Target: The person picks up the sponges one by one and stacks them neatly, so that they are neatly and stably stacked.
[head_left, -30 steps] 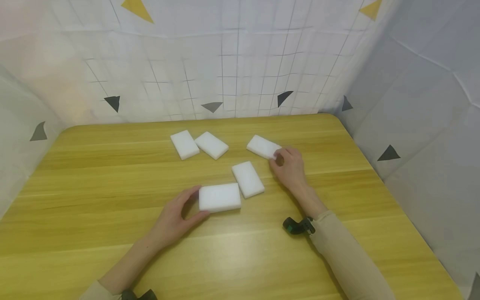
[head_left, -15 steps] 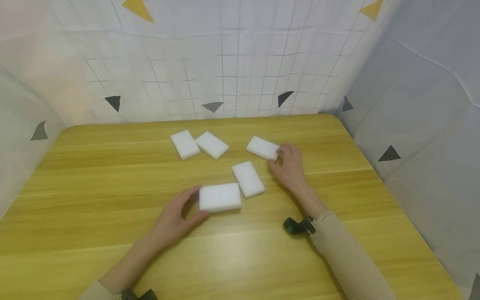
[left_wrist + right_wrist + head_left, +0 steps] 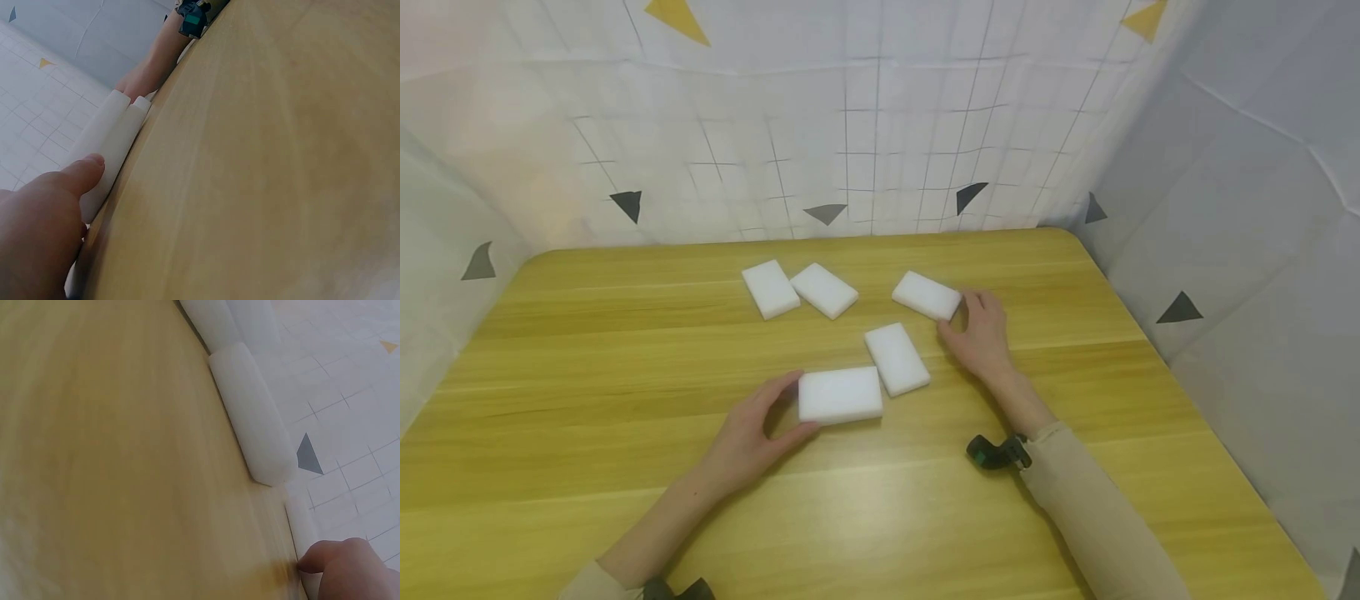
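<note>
Near the table's middle, my left hand [image 3: 748, 437] holds the left end of a white sponge [image 3: 839, 393], thumb on the near side and fingers on the far side. The left wrist view shows my thumb [image 3: 87, 174] against a white edge that looks two layers thick; I cannot tell whether a second sponge lies beneath. Farther back, my right hand [image 3: 985, 342] has its curled thumb and fingers at the right end of another flat sponge [image 3: 927, 295]. In the right wrist view the thumb [image 3: 319, 553] touches that sponge. A tilted sponge [image 3: 897, 359] lies between the hands.
Two more white sponges [image 3: 771, 289] [image 3: 824, 290] lie at the back left, corners nearly touching. All stand on a wood-grain table [image 3: 587, 375]. A patterned white cloth [image 3: 760, 125] rises behind the back edge. A black wrist device [image 3: 996, 452] sits on the right sleeve.
The right hand's fingers have shifted from over the back sponge's corner to its right end, opening slightly. The left hand and the sponges stay practically where they were.
</note>
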`<act>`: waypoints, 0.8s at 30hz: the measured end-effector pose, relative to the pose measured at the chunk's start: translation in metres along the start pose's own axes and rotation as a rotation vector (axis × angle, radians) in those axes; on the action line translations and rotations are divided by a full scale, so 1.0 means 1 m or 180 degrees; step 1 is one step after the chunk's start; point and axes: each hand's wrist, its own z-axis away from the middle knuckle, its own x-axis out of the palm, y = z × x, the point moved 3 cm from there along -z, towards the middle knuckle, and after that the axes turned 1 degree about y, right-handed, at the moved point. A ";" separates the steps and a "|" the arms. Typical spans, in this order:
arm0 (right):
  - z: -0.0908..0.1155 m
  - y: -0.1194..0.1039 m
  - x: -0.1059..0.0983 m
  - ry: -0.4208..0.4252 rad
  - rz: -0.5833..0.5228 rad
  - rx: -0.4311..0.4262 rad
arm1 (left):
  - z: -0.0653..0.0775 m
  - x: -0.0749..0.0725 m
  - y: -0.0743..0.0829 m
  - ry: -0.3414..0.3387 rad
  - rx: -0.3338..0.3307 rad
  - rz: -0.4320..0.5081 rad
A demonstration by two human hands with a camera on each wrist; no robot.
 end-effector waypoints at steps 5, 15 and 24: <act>0.000 0.000 0.000 -0.0040 -0.0011 -0.0003 | 0.000 0.000 -0.001 0.0001 -0.0004 0.0006; 0.001 -0.002 -0.002 -0.0050 -0.0103 -0.0045 | -0.001 0.000 0.000 0.0002 0.0005 0.0014; 0.001 -0.005 -0.004 -0.0057 -0.0191 -0.0039 | 0.000 0.000 0.000 0.0017 0.0013 0.0025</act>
